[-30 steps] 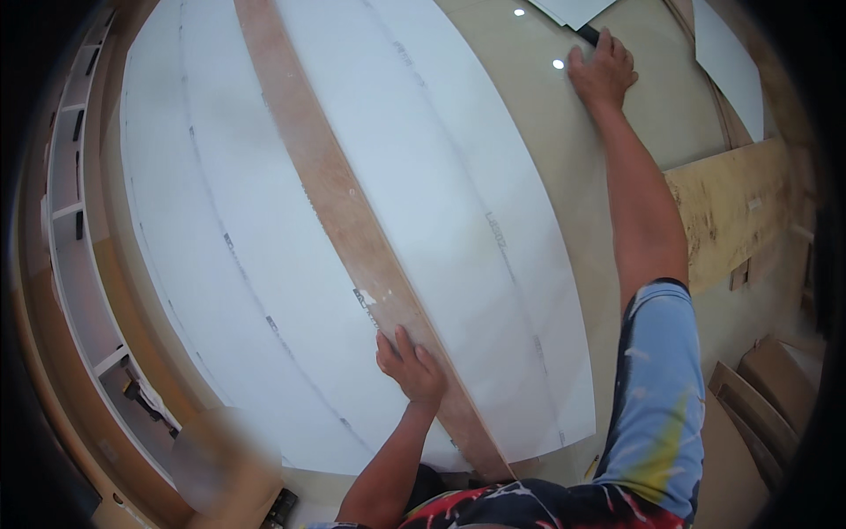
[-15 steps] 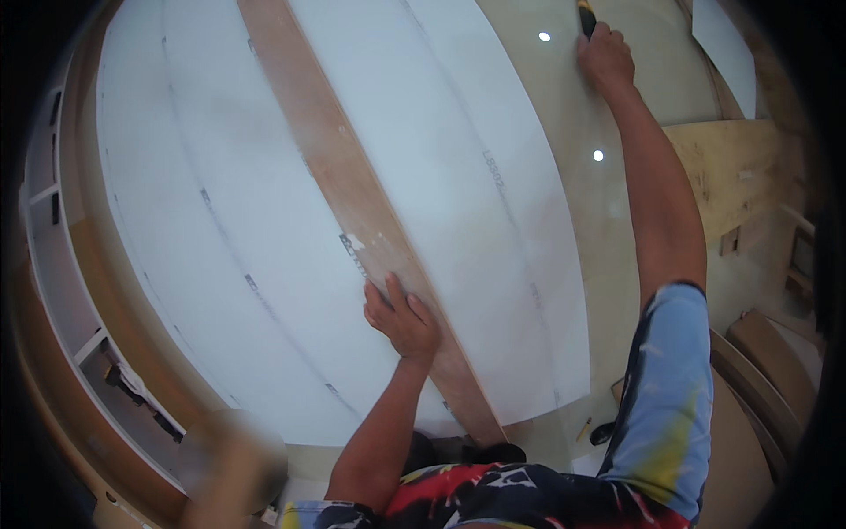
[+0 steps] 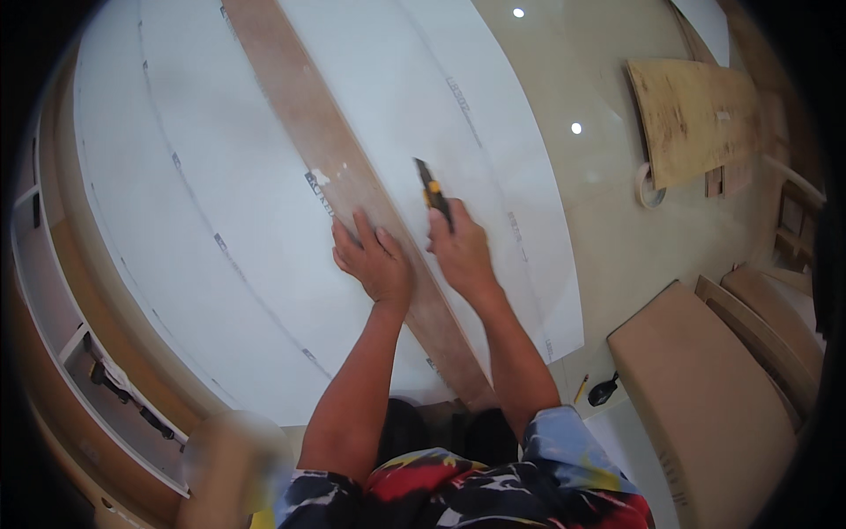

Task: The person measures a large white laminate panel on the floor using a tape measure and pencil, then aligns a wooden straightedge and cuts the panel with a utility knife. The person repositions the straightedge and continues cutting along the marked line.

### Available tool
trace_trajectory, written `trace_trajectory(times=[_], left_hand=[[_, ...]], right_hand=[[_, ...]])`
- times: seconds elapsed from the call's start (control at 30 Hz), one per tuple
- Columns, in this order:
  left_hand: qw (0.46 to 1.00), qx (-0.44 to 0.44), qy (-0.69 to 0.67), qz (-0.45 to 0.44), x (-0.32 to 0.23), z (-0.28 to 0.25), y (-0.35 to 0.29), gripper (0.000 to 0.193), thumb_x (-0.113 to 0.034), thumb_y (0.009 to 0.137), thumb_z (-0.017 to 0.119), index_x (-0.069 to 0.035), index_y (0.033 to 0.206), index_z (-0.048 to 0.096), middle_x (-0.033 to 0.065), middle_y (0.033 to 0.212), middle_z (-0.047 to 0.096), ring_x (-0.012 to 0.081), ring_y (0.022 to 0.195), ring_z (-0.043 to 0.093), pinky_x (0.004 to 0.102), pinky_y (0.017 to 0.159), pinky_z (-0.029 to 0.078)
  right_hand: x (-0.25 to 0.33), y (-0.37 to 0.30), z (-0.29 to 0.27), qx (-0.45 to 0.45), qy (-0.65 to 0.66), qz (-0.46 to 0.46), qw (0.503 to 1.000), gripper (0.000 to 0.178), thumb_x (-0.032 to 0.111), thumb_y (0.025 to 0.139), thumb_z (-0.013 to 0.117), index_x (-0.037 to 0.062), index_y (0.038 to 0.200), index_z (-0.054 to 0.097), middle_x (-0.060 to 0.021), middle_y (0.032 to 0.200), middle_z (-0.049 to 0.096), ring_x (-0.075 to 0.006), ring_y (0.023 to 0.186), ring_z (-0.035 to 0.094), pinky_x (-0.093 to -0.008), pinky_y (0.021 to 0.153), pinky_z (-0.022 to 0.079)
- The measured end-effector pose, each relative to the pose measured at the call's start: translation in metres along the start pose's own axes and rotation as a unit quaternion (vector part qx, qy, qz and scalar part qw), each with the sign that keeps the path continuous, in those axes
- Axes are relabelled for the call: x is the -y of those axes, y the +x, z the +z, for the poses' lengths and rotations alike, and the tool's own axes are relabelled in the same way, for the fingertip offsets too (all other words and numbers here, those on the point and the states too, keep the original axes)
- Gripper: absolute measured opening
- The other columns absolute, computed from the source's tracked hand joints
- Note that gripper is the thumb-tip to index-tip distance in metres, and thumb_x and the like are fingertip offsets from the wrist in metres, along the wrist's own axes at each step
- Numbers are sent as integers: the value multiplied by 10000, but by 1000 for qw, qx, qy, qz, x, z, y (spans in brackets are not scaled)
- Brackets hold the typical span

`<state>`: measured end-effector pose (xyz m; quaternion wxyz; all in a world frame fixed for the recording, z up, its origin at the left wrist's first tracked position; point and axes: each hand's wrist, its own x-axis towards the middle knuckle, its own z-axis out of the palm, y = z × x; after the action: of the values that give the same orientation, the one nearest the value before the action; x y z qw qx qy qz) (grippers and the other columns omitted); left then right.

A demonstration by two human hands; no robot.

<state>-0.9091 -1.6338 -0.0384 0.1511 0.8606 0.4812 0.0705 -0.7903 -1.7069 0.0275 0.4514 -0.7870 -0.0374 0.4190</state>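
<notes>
A long brown wooden strip (image 3: 304, 115) lies lengthwise over a large white sheet (image 3: 229, 326) with faint printed lines. Resting on the strip, my left hand (image 3: 374, 263) has its fingers spread and lying flat, pressing near a chipped white patch. My right hand (image 3: 464, 251) is wrapped round a black and yellow utility knife (image 3: 432, 189), held over the white sheet just right of the strip. Its dark tip points away from me. Whether the blade touches the sheet I cannot tell.
A plywood piece (image 3: 692, 119) and a roll of tape (image 3: 650, 187) are on the floor at the right. Nearer stand a brown cardboard box (image 3: 705, 388), a yellow pencil (image 3: 581, 389) and a black object (image 3: 604, 390). A white-framed shelf unit (image 3: 75, 339) runs along the left.
My right hand has come back from the far right with the utility knife to beside the strip. My left hand stays on the strip. The view has shifted slightly.
</notes>
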Motion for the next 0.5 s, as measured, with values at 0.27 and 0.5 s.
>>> trace_trajectory(times=[0.27,0.5], left_hand=[[1000,-12,-23,-11,-3,1,0,487,-232,1025,424,-94,1490,374,221,1523,264,355,1431,257,578,1150,142],[999,-39,-20,-1,-1,6,-4,480,-274,1043,420,-112,1493,375,229,1526,259,362,1448,231,552,1170,116]], right_hand=[[9,33,40,-5,-223,-125,967,269,245,985,518,-21,1022,507,-244,840,685,-422,811,683,-503,747,532],[17,36,50,-1,-289,-157,944,287,252,990,501,-33,1015,526,-256,837,687,-420,807,687,-493,731,545]])
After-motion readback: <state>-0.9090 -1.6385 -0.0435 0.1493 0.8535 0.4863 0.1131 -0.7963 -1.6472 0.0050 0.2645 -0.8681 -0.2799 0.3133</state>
